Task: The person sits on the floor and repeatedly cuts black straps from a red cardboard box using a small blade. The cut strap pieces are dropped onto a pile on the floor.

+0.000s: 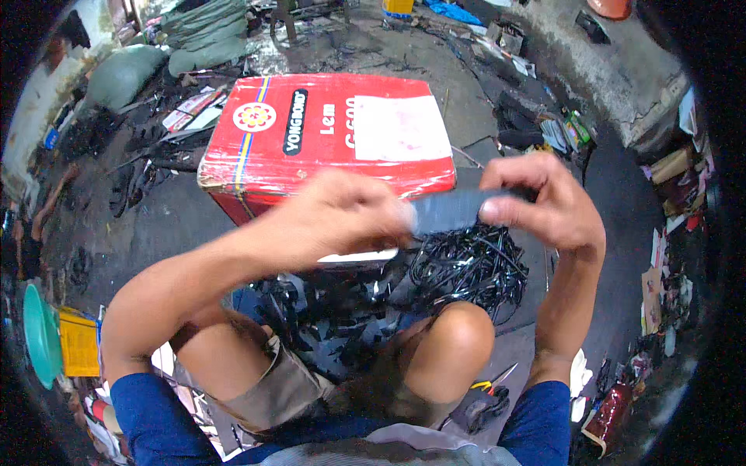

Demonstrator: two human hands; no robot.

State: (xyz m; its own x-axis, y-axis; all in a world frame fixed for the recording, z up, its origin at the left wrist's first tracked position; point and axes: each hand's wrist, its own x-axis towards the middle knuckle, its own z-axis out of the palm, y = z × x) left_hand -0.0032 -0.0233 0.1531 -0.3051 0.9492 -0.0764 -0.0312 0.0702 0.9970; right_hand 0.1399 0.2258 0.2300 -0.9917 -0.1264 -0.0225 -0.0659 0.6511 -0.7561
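Note:
Between my hands a short, flat, blue-black strip (448, 211) is stretched level, a little blurred. My left hand (342, 213) pinches its left end, and my right hand (552, 203) has the other end between thumb and curled fingers. Just beyond the hands stands a red carton (268, 175) wrapped in clear film, with a white sheet (404, 128) on its top. Below the strip lies a tangled heap of shiny black strands (478, 268). Many small dark cut pieces (334, 326) are spread between my knees.
Yellow-handled scissors (486, 385) lie beside my right knee. A green basin (41, 335) and a yellow container (80, 343) stand at the left. Grey-green sacks (128, 76) rest at the far left, and scraps and papers litter the floor by the concrete wall (622, 85).

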